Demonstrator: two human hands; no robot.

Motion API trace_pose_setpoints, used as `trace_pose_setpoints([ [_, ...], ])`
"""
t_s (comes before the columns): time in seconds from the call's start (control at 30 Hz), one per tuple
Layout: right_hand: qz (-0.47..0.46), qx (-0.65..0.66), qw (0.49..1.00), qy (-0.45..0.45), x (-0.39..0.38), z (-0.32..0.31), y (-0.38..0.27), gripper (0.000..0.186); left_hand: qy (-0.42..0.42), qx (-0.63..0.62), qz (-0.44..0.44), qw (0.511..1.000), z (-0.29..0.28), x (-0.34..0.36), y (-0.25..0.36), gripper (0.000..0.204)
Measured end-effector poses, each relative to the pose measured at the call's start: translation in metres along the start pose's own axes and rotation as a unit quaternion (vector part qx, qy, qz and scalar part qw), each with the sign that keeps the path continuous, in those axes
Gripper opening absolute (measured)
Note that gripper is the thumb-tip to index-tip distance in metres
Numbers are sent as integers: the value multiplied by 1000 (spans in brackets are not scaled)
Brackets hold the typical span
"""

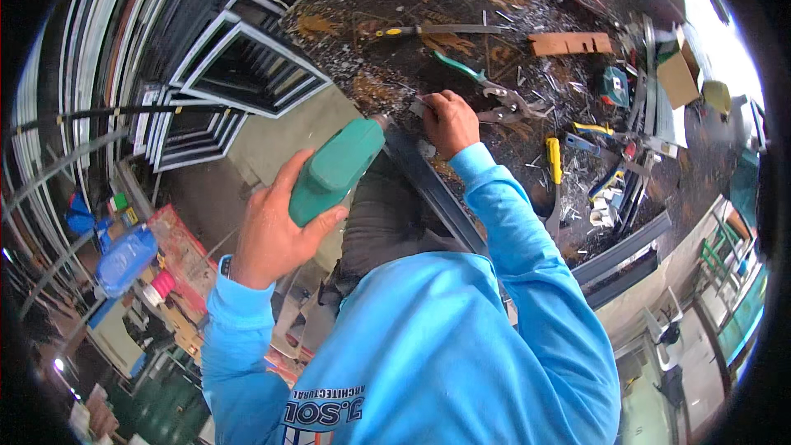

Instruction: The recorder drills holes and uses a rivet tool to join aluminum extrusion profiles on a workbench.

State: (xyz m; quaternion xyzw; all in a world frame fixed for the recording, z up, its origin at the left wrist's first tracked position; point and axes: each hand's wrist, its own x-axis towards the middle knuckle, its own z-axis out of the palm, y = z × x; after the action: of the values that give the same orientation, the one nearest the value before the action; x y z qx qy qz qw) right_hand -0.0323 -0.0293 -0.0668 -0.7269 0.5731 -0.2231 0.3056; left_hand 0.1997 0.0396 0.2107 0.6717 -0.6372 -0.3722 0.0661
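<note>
My left hand [276,235] is wrapped round a green power tool [339,169], most likely a cordless drill. The tool's metal nose [381,120] points at the near edge of the littered workbench [387,12]. Just right of that nose, my right hand [453,125] is closed over the bench edge, its fingertips pinched together; what they hold is too small to make out. A dark metal profile [432,185] runs along the edge below my right hand. Beyond the knuckles lie pliers with a green handle [460,67].
A file [449,30], a reddish-brown block [568,44], a yellow-handled tool [554,161] and many small metal bits lie on the bench. Stacked window frames [255,66] lean at left. A blue plastic container [126,262] stands on a red surface at lower left.
</note>
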Motion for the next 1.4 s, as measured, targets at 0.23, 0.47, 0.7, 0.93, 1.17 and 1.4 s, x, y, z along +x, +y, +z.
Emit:
trace_pose_setpoints([
  [0.23,4,56,998,34,1,-9,1,14,-63,28,44,997,10,52,22,73],
  [0.47,-43,12,997,63,1,-8,22,12,-62,29,51,996,8,66,31,74],
  [0.7,-30,20,998,44,3,-11,18,15,-95,23,32,995,11,80,40,71],
  [0.93,-22,25,999,22,4,-10,21,15,-115,87,12,989,13,94,59,67],
  [1.17,-30,36,999,-6,12,-16,22,17,-98,57,44,993,13,107,64,63],
  [1.4,-24,44,998,-25,11,-17,22,21,-93,63,39,993,33,72,47,67],
])
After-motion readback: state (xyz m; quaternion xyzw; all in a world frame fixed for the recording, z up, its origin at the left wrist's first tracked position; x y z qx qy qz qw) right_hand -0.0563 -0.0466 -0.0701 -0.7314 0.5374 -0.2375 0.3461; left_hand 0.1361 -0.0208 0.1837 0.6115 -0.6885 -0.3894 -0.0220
